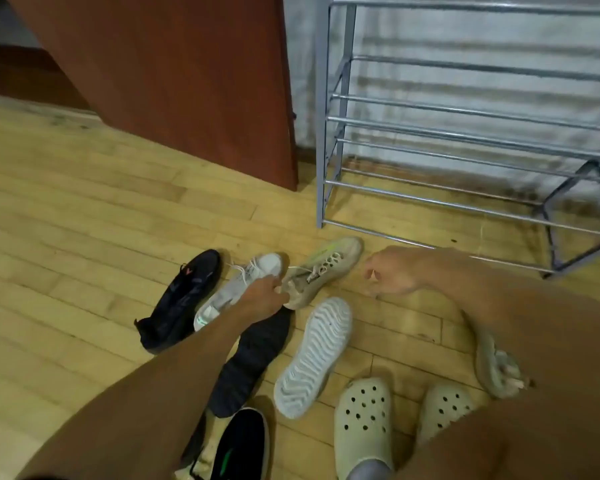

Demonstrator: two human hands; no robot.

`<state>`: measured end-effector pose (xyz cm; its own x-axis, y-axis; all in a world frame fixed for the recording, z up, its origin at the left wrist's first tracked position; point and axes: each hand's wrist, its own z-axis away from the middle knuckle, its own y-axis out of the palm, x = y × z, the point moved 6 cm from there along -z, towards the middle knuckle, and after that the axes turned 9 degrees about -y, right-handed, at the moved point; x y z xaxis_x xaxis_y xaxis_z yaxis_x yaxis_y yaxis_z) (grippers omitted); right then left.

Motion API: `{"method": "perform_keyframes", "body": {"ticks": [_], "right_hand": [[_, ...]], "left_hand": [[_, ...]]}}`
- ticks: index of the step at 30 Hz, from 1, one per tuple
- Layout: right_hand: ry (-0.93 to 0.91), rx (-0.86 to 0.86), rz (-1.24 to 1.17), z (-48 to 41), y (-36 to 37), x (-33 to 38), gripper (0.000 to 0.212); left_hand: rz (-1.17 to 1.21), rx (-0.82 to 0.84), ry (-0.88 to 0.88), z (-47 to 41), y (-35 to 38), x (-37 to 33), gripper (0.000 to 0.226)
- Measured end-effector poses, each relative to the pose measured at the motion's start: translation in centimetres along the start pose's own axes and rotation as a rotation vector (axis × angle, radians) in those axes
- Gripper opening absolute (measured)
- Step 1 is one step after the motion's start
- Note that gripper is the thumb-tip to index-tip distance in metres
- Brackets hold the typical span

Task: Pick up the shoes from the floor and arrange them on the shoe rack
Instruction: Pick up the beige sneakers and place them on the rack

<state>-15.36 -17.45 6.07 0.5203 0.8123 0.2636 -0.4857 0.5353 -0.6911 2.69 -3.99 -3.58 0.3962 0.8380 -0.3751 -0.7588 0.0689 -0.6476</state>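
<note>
Several shoes lie scattered on the wooden floor. My left hand (264, 296) reaches over a white-grey sneaker (238, 284) and its fingers close on the heel collar of a beige sneaker with a green stripe (329, 266). My right hand (392, 271) hovers just right of that sneaker, fingers loosely curled and holding nothing. The grey metal shoe rack (322, 150) stands at the back right, and its bar shelves hold no shoes. A second beige sneaker (496, 370) shows partly under my right arm.
A black shoe (184, 299) lies at the left. A dark shoe (253, 362) and a white shoe (312, 355) lie sole up. Near me are a black slip-on (243, 445) and two cream clogs (364, 424). A red-brown wooden panel (174, 81) stands left of the rack.
</note>
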Motion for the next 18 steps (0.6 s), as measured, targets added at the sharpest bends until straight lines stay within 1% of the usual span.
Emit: {"method": "perform_keyframes", "body": {"ticks": [2,3,5,6,8,11,14,16,18], "right_hand": [[0.014,0.033,0.001,-1.5,1.1,-1.1,0.044],[0.011,0.054,0.006,-2.4,1.8,-1.8,0.043],[0.001,0.119,-0.006,-4.0,3.4,-3.0,0.043],[0.003,0.144,-0.022,-4.8,3.9,-3.7,0.044],[0.006,0.179,-0.032,-6.0,4.4,-5.0,0.045],[0.000,0.168,-0.071,-7.9,5.2,-7.3,0.044],[-0.005,0.157,-0.094,-8.7,5.7,-8.6,0.042],[-0.005,0.171,-0.105,-8.8,6.3,-9.3,0.042],[0.008,0.190,-0.129,-8.2,6.4,-9.8,0.043]], "left_hand": [[-0.018,0.031,-0.008,-1.4,0.6,-0.8,0.057],[-0.013,0.075,-0.013,-2.3,1.1,-1.1,0.055],[0.012,0.132,-0.012,-4.4,2.1,-1.8,0.041],[0.010,0.125,-0.010,-5.7,2.5,-2.2,0.040],[-0.033,0.093,-0.050,-8.5,3.0,-2.3,0.049],[-0.162,0.095,-0.114,-11.7,4.4,-2.1,0.059],[-0.232,0.108,-0.168,-12.7,5.7,-2.5,0.064],[-0.304,0.067,-0.184,-13.0,5.9,-2.7,0.068],[-0.313,0.042,-0.180,-13.0,5.7,-2.9,0.070]]}}
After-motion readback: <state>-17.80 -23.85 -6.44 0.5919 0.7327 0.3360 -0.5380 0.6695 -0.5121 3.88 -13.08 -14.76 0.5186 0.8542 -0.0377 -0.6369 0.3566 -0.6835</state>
